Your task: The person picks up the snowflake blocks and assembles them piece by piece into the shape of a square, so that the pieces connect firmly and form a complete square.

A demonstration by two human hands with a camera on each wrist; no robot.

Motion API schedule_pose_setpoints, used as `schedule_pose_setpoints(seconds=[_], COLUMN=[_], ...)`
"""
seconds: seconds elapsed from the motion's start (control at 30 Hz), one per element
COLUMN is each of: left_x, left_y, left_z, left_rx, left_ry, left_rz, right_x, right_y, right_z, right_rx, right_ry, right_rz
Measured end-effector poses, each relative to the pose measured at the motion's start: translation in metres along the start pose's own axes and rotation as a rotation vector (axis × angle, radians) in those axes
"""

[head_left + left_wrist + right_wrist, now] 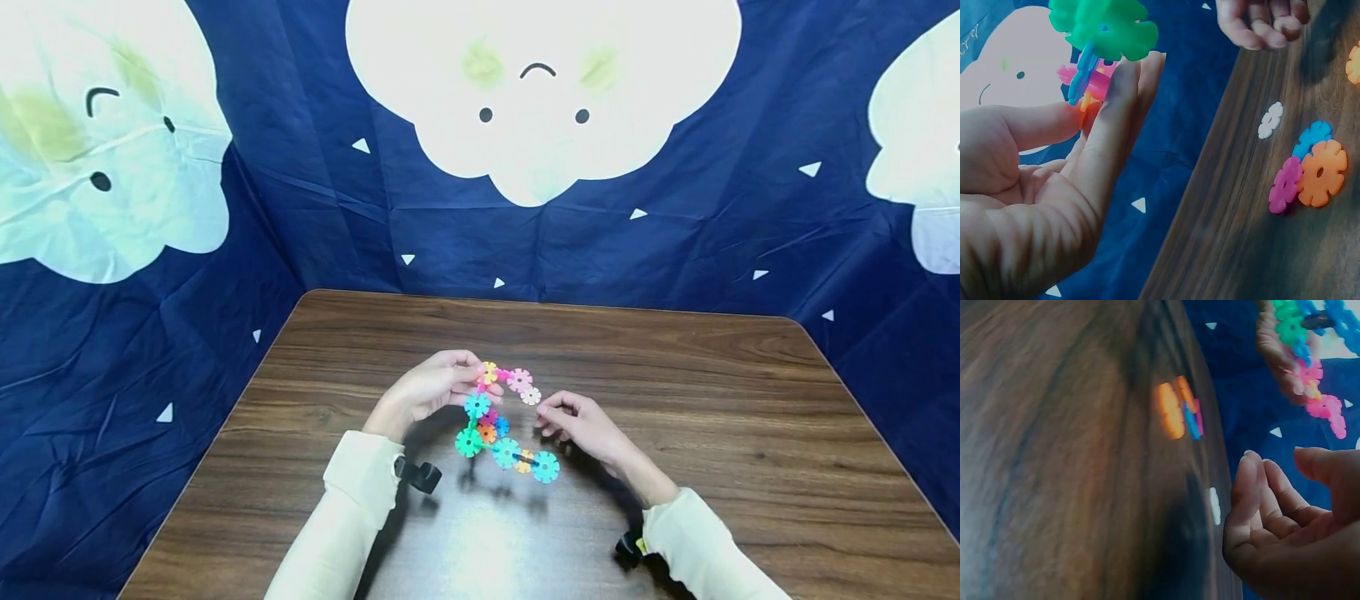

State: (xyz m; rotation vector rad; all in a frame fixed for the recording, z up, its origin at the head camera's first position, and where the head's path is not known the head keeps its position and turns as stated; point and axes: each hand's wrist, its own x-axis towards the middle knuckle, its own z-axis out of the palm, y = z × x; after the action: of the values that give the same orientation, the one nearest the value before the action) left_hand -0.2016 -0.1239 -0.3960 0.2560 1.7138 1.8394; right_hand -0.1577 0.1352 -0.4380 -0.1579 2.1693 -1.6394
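My left hand (435, 385) pinches a chain of joined snowflake discs above the table, its fingers at a yellow disc (488, 372). From there pink discs (519, 381) reach right; teal (477, 406) and green discs (468, 442) hang toward me and end in a teal disc (545, 467). In the left wrist view, a green disc (1107, 31) covers part of the grip. My right hand (581, 427) hovers right of the chain, fingers loosely bent, holding nothing in the right wrist view. A loose white disc (1270, 120) lies on the table near it.
Loose orange (1322, 173), blue (1313, 137) and magenta discs (1285, 185) lie together on the wooden table (675, 375). Another orange disc (1170, 411) lies apart from them. A blue cloth (300, 167) with white clouds hangs behind the table's far edge.
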Motion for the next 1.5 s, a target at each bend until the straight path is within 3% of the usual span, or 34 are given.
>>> schedule_pose_setpoints(seconds=[0.37,0.53,0.7,1.13,1.37,1.5], left_x=[-0.001,-0.001,-0.001,-0.001,-0.001,-0.002], left_y=[0.002,0.002,0.004,0.003,0.003,0.003], left_z=[-0.002,-0.001,0.0,-0.002,-0.002,-0.001], left_rx=[-0.03,-0.03,-0.018,-0.013,-0.008,-0.023], left_ry=[-0.016,-0.008,-0.004,0.002,0.013,0.003], left_rz=[0.002,-0.006,-0.007,-0.009,-0.005,-0.01], right_x=[-0.001,-0.004,-0.005,-0.01,-0.006,-0.005], right_y=[0.016,0.019,0.02,0.019,0.01,0.001], right_z=[0.011,0.018,0.024,0.027,0.014,0.001], right_rx=[-0.252,-0.495,-0.633,-0.694,-0.489,-0.356], right_ry=[-0.047,-0.003,0.048,0.049,-0.021,0.042], right_rz=[-0.19,-0.337,-0.37,-0.422,-0.333,-0.305])
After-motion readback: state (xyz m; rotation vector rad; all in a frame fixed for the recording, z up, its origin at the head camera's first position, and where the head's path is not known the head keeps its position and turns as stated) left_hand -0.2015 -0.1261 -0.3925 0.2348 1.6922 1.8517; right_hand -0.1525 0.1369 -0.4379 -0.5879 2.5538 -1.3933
